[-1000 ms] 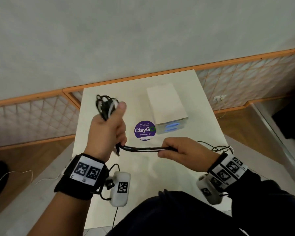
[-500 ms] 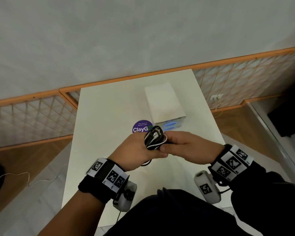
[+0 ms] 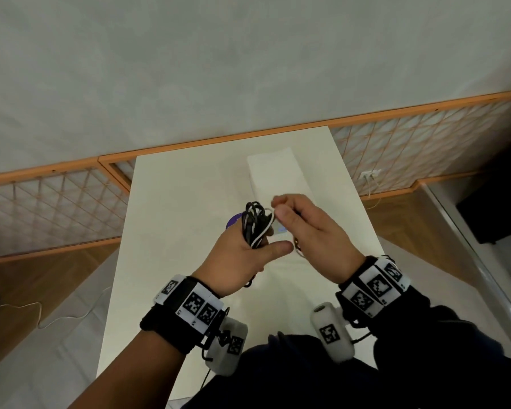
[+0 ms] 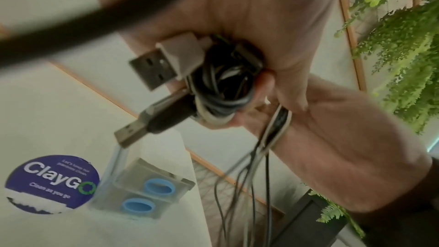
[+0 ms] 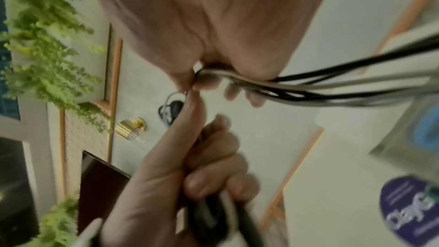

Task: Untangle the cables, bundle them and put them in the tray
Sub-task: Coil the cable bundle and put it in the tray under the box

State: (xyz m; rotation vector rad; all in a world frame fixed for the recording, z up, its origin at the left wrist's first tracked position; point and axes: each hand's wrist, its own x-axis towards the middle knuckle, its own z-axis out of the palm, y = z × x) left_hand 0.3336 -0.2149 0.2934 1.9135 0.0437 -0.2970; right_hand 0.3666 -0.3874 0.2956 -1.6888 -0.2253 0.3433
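My left hand (image 3: 263,246) grips a coil of black and white cables (image 3: 254,225) upright above the table, thumb pointing right. In the left wrist view the coil (image 4: 221,85) sits in the curled fingers, and a white USB plug (image 4: 161,63) and a black USB plug (image 4: 133,131) stick out. My right hand (image 3: 278,208) pinches the loose strands (image 5: 332,85) right beside the top of the coil. The tray (image 3: 278,178), a translucent box with a white top and blue oval handles (image 4: 142,191), stands on the table behind my hands.
A round purple ClayGo sticker (image 4: 52,181) lies on the white table (image 3: 174,231) left of the tray. An orange-framed lattice rail (image 3: 56,202) and a grey wall stand behind the table. Green plants (image 4: 403,44) show in the wrist views.
My left hand brought the coil from the upper left to the middle. The taut stretch between my hands is gone, and my right hand now holds the strands at the coil's top.
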